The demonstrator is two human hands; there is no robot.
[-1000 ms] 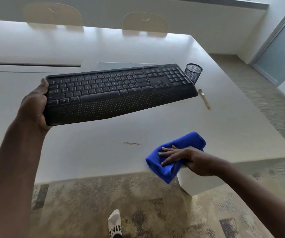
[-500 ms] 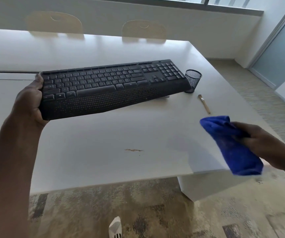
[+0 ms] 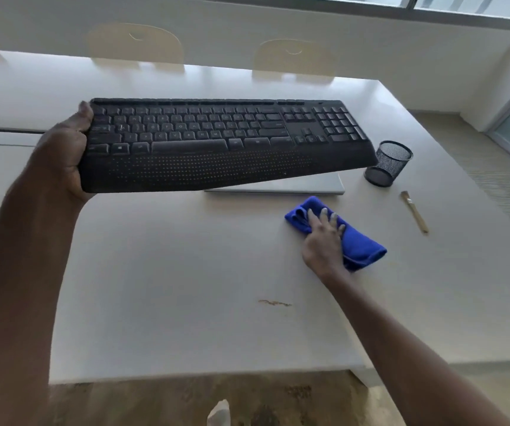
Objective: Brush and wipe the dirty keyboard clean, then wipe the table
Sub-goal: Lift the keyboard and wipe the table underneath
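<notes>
The left hand (image 3: 63,155) grips the flat black plastic keyboard (image 3: 223,142) by its end, long axis left-right, above the smooth white table (image 3: 161,272). The right hand (image 3: 324,238), fingers spread flat, presses the crumpled blue cloth (image 3: 361,244) on the table.

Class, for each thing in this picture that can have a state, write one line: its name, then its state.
keyboard: lifted off the table, keys up.
left hand: grips the keyboard's left end.
blue cloth: bunched, lying on the table.
right hand: fingers spread, pressing on the blue cloth.
brush: lying flat, untouched.
mesh cup: upright on the table.
table: brown smear near its front edge.
</notes>
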